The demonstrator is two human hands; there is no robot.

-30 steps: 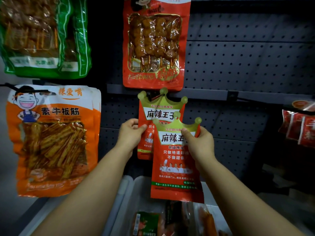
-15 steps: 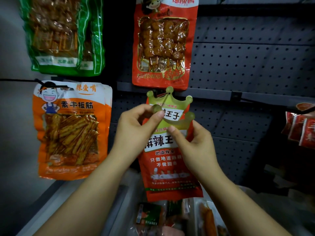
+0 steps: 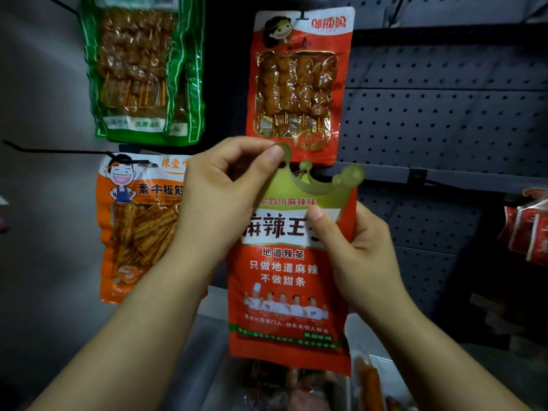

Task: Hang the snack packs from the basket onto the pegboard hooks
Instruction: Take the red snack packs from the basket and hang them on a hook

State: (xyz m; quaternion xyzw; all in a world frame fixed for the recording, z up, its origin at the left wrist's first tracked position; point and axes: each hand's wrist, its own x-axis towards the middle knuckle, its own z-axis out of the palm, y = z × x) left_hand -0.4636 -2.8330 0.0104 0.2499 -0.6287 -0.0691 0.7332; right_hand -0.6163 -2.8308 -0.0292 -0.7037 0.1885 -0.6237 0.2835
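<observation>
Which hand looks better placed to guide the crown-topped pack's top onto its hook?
Left, probably. The left hand pinches the crown top of the red crown pack, nearest the peg. The right hand holds the pack's side lower down, merely steadying it.

A dark grey perforated pegboard (image 3: 444, 120) is seen filling the background, crossed by a horizontal rail (image 3: 462, 176). On its hooks, several packs are hung. A green pack (image 3: 142, 69) of skewered snacks is hung at upper left. A red-orange pack (image 3: 299, 75) of skewers is carried on a black hook (image 3: 302, 13) at top centre. An orange pack (image 3: 139, 223) with a laughing cartoon figure is hung from a long black hook (image 3: 59, 150) at left. Small red packs (image 3: 530, 226) are hung at the far right edge. A red pack with a green crown-shaped top (image 3: 290, 286) is held up against the board below the rail; whether it is already seated on a hook cannot be told.
</observation>
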